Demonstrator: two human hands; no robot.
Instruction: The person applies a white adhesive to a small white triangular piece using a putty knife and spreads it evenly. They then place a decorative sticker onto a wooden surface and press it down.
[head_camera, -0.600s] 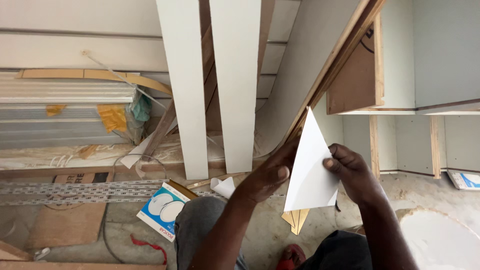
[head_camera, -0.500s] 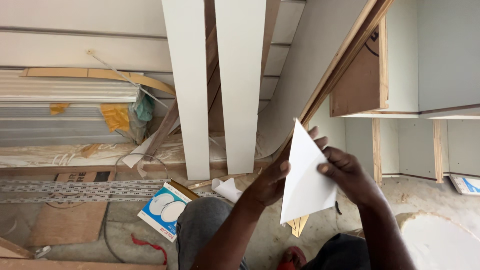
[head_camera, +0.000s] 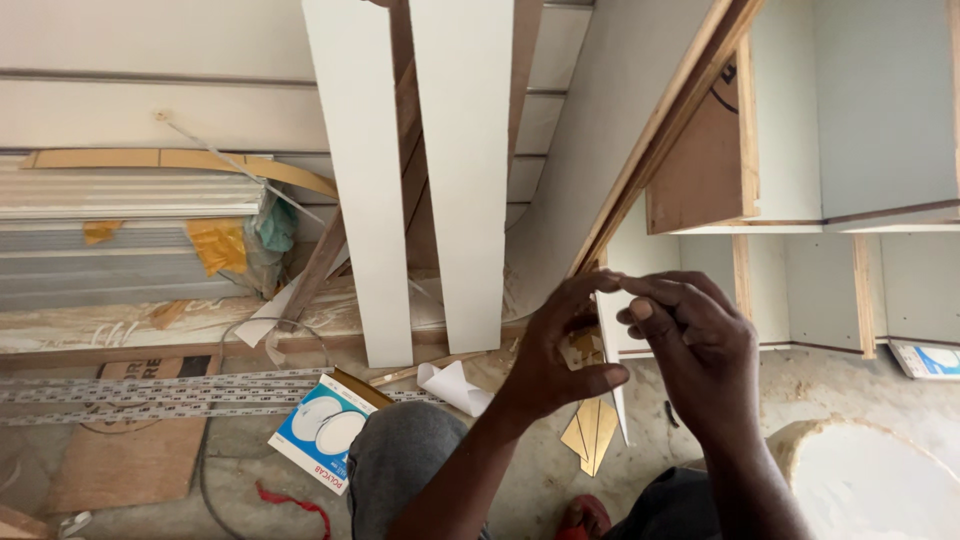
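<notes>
Work in hand: the thin white sheet (head_camera: 621, 418), held up in front of you and turned edge-on to the camera, so it reads only as a narrow white strip running down between your hands, above the floor.

- Your left hand (head_camera: 552, 372): fingers closed on the sheet, thumb pressed across its near face, fingertips up at its top edge.
- Your right hand (head_camera: 692, 352): fingers curled in toward the same top edge, tips just beside those of the left. The contact is hidden, so I cannot tell whether they pinch the sheet or only touch it.
- Below the sheet, on the dusty concrete floor (head_camera: 500, 480), lie flat golden wedge-shaped offcuts (head_camera: 590, 437). A curled scrap of white paper (head_camera: 455, 386) lies near your grey-trousered knee (head_camera: 400, 462).
- Left of the knee: a blue and white carton with round white discs pictured on it (head_camera: 320, 432), lying beside long perforated metal strips (head_camera: 150, 393).
- Two tall white boards (head_camera: 365, 200) lean against the wall behind.

Judgement: the step looks like working the sheet's upper edge between both sets of fingertips, with the left hand steadying. Any next move calls for a light, even pinch. The sheet looks thin and likely to crease or slip, so keep the left thumb firm while the right fingers shift
</notes>
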